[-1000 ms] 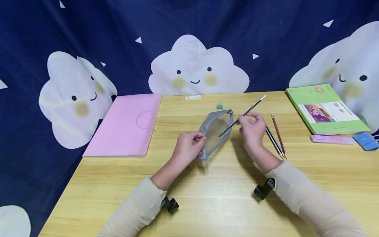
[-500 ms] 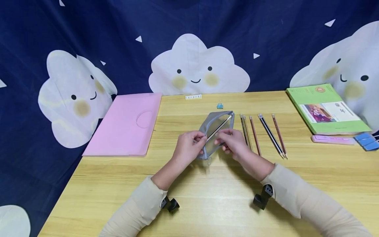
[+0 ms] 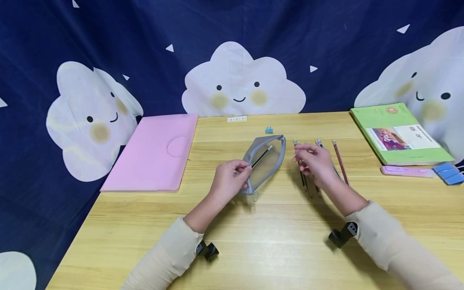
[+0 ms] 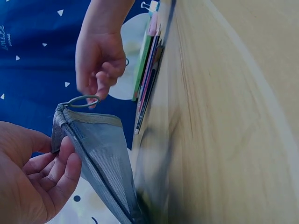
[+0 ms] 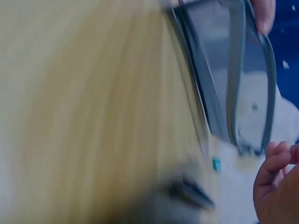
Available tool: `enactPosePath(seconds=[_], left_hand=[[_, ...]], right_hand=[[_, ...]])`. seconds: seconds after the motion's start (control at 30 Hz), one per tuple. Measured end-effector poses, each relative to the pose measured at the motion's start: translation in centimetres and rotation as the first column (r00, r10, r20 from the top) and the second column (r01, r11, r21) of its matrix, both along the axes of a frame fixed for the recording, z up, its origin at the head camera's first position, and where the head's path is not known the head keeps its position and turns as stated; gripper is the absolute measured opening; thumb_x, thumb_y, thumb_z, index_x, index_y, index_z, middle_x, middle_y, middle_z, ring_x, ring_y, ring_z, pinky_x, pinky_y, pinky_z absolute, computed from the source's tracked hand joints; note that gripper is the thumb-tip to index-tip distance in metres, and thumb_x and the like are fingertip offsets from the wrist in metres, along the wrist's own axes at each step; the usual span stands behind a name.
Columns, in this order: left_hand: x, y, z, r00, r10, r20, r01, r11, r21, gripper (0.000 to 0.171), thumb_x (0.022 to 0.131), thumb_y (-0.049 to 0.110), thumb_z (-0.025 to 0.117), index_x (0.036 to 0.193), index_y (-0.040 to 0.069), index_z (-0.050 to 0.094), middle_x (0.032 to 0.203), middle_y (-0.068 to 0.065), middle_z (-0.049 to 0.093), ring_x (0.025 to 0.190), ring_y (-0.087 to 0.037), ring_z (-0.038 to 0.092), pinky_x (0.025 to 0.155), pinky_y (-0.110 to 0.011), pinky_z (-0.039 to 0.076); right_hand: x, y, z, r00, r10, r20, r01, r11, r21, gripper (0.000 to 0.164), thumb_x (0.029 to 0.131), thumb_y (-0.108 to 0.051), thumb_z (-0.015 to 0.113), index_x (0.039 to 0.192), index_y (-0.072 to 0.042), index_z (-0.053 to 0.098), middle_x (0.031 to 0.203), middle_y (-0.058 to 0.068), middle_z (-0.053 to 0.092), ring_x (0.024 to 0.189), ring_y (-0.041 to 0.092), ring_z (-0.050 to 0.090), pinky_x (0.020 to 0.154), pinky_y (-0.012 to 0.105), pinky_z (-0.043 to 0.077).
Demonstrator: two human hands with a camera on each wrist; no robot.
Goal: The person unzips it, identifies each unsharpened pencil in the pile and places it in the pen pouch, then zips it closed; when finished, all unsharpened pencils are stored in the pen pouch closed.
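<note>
My left hand (image 3: 232, 178) pinches the near side of a grey mesh zip pouch (image 3: 280, 161), whose mouth gapes toward the right. A dark pencil (image 3: 262, 156) with a white eraser end lies slantwise inside that mouth, its lower part hidden behind my left fingers. To the right, my right hand (image 3: 319, 166) hovers over a row of pencils (image 3: 303, 180), fingers loosely bent and holding nothing; it covers part of them. A reddish pencil (image 3: 340, 163) lies at the row's right end. In the left wrist view, a ring pull (image 4: 83, 101) hangs at the pouch's corner.
A pink folder (image 3: 148, 155) lies on the left. On the right are a green book (image 3: 398, 133), a pink pen-like case (image 3: 407, 171) and a blue clip (image 3: 448, 173). A small teal binder clip (image 3: 269, 130) and a white strip (image 3: 237, 119) sit at the back.
My right hand has brought the dark pencil into the pouch, let it go and moved back right over the row. The pencil has slid deeper. My left hand stays on the pouch.
</note>
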State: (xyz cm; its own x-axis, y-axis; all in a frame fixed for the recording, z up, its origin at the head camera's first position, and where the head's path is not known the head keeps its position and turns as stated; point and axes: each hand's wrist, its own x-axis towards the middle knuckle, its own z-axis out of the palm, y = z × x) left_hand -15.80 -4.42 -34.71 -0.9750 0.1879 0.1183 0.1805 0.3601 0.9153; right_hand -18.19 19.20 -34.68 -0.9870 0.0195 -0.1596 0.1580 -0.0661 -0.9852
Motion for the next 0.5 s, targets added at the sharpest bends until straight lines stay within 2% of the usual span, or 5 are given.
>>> enactPosePath(seconds=[0.13,0.27,0.33,0.43,0.5], left_hand=[[-0.1,-0.1,0.0,1.0,0.004,0.004,-0.004,1.0,-0.006,0.016,0.081,0.013,0.058,0.09,-0.001,0.063,0.069,-0.004,0.056,0.045,-0.013,0.055,0.044,-0.025,0.048],[-0.1,-0.1,-0.1,1.0,0.003,0.005,-0.003,1.0,-0.008,0.015,0.081,0.012,0.058,0.089,0.0,0.063,0.069,-0.004,0.056,0.045,-0.014,0.055,0.044,-0.025,0.048],[-0.1,-0.1,-0.1,1.0,0.004,0.007,-0.004,1.0,-0.003,0.014,0.081,0.012,0.059,0.089,0.001,0.063,0.069,-0.004,0.056,0.045,-0.014,0.055,0.044,-0.025,0.048],[0.0,0.0,0.0,1.0,0.004,0.009,-0.004,1.0,0.004,0.014,0.081,0.012,0.059,0.089,0.001,0.063,0.069,-0.004,0.057,0.045,-0.014,0.055,0.044,-0.025,0.048],[0.0,0.0,0.0,1.0,0.005,0.007,-0.005,1.0,0.005,0.015,0.081,0.012,0.059,0.089,0.0,0.063,0.069,-0.004,0.056,0.045,-0.014,0.055,0.044,-0.025,0.048]], right_hand=[[-0.5,2.3,0.1,0.998,-0.051,0.022,0.048,0.992,0.117,0.021,0.082,-0.01,0.055,0.101,-0.003,0.052,0.065,0.002,0.061,0.041,0.008,0.049,0.035,0.018,0.037],[-0.8,3.5,-0.4,0.998,-0.044,0.039,0.037,0.985,0.167,0.03,0.082,-0.013,0.055,0.109,0.0,0.048,0.066,-0.002,0.062,0.043,0.009,0.051,0.036,0.019,0.038],[-0.8,3.7,-0.7,0.999,-0.035,0.03,0.028,0.974,0.226,0.036,0.083,-0.015,0.055,0.113,0.001,0.047,0.067,-0.002,0.063,0.044,0.01,0.053,0.037,0.021,0.04],[-0.9,3.9,-1.3,0.999,-0.03,-0.009,0.032,0.934,0.357,0.04,0.083,-0.017,0.055,0.117,0.003,0.046,0.071,0.002,0.065,0.047,0.014,0.056,0.037,0.024,0.041],[-1.0,4.0,-1.6,0.999,-0.023,-0.032,0.035,0.894,0.446,0.04,0.082,-0.017,0.056,0.115,0.002,0.049,0.073,0.007,0.064,0.047,0.016,0.056,0.036,0.026,0.041]])
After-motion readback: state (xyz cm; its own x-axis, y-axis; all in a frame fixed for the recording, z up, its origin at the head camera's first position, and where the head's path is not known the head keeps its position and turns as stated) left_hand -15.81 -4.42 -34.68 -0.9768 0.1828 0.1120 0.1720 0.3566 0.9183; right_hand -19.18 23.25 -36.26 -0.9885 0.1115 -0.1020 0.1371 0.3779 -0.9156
